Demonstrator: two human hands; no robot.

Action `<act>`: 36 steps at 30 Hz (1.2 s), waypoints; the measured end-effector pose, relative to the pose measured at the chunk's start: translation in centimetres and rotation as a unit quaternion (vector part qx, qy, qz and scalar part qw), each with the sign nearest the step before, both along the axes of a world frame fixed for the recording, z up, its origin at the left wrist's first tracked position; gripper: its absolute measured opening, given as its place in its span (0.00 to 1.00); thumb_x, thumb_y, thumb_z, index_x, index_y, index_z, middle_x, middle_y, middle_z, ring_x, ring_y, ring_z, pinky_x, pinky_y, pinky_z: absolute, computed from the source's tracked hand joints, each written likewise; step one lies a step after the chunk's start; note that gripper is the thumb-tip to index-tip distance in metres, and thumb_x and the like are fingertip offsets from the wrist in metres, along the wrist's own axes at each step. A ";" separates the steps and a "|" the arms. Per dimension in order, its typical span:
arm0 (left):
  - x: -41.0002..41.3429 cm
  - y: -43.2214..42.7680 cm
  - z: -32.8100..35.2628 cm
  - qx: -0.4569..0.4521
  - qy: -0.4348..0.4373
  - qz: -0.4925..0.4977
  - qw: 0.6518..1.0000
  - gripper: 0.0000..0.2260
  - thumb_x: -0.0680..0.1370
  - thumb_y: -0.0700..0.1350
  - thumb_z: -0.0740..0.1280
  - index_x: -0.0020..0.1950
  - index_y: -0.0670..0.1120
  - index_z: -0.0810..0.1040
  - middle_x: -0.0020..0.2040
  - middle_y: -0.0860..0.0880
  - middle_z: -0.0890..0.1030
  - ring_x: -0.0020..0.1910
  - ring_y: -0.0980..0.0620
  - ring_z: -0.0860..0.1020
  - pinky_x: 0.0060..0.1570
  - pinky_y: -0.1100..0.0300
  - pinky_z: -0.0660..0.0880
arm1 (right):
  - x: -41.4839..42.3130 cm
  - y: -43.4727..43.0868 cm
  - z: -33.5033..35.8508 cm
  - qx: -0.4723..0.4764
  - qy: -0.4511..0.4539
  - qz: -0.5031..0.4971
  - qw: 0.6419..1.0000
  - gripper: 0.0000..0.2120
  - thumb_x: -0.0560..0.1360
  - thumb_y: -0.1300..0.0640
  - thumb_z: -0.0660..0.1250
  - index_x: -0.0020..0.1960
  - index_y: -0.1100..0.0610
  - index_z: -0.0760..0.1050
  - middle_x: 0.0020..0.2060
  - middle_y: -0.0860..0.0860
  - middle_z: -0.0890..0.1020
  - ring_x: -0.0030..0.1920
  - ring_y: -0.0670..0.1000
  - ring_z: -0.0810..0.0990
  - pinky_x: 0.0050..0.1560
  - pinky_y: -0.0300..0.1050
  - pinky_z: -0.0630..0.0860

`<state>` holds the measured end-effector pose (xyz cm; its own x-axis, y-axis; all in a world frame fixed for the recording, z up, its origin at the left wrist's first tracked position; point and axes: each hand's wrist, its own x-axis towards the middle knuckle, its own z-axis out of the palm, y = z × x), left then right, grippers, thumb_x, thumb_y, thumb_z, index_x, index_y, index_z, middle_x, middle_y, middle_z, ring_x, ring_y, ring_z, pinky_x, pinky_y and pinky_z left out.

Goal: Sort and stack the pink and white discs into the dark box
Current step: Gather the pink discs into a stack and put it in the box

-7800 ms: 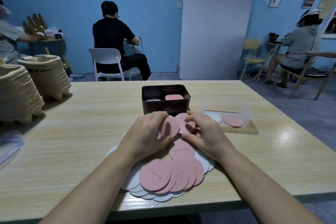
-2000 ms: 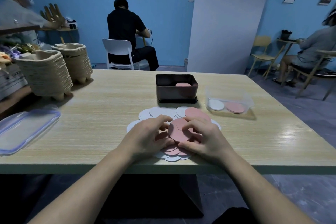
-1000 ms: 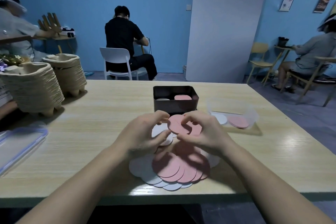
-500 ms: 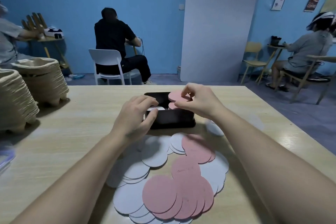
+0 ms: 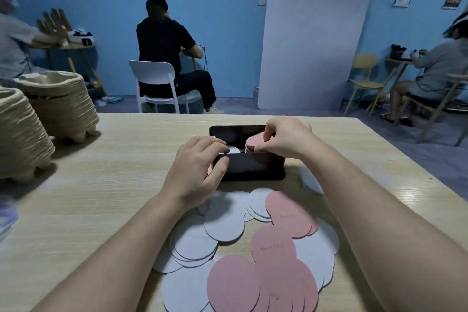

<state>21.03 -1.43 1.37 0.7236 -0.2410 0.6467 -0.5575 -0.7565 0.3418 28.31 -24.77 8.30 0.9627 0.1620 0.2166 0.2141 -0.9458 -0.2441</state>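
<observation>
pinching a thin pink disc (image 5: 254, 143) by its rim, the right hand (image 5: 286, 139) hovered over the right side of the dark box (image 5: 253, 167), apparently to lay it flat on its own colour. the left hand (image 5: 197, 167) curled its fingers on a white disc (image 5: 231, 151) at the left side, thumb braced on the smooth wall. flat, matte, card-like rounds (image 5: 228, 223) lay fanned on the wood-grain table (image 5: 114, 159) before the box.

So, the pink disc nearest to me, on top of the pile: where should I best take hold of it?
Probably at its left rim, coming from the left. The pink disc lies flat and thin, topmost in its fan, its left rim resting on a white disc; a fingertip can slip under there, thumb above.
</observation>
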 end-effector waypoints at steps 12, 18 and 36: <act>-0.7 0.0 0.8 0.023 0.027 0.009 0.999 0.16 0.79 0.55 0.58 0.60 0.52 0.79 0.61 0.57 0.79 0.65 0.52 0.73 0.65 0.48 0.68 | -1.4 0.1 0.6 0.065 0.008 0.008 0.998 0.19 0.66 0.30 0.71 0.40 0.46 0.80 0.41 0.42 0.82 0.53 0.52 0.75 0.53 0.51 0.65; -2.7 -0.1 2.2 0.008 0.020 -0.005 1.000 0.13 0.79 0.53 0.61 0.59 0.51 0.79 0.57 0.57 0.79 0.59 0.52 0.76 0.61 0.46 0.73 | -5.3 -1.0 0.7 0.186 -0.102 0.092 0.973 0.08 0.70 0.43 0.71 0.40 0.47 0.80 0.38 0.40 0.81 0.48 0.50 0.77 0.52 0.52 0.73; -14.7 0.6 -0.7 0.064 0.145 -0.130 0.979 0.12 0.77 0.55 0.67 0.57 0.52 0.79 0.55 0.58 0.80 0.57 0.57 0.77 0.57 0.52 0.75 | -19.5 -2.1 -7.6 0.213 -0.010 0.304 0.928 0.13 0.75 0.47 0.73 0.56 0.51 0.81 0.58 0.45 0.82 0.62 0.43 0.79 0.59 0.46 0.80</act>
<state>6.34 -0.87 0.71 0.7764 -0.5064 0.3753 -0.6297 -0.6492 0.4266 8.78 -26.85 0.72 0.7165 0.5699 0.4024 0.6853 -0.4671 -0.5587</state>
